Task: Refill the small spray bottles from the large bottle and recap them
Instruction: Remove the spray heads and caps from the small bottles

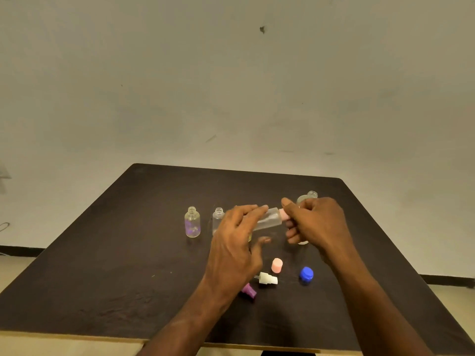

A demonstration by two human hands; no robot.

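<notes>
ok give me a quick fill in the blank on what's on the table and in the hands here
1. The left hand holds a small clear bottle while the right hand grips its ____ spray top.
2. The loose cap furthest right on the table is ____.
3. The two small bottles standing left of the hands are ____.

Missing words: pink; blue; uncapped

A dark table (128, 253) with rounded far corners and a pale front edge stands against a plain off-white wall (231, 86) marked by small scuffs and one dark spot, with dark skirting (20, 251) and pale floor (12, 271) at either side.
</notes>
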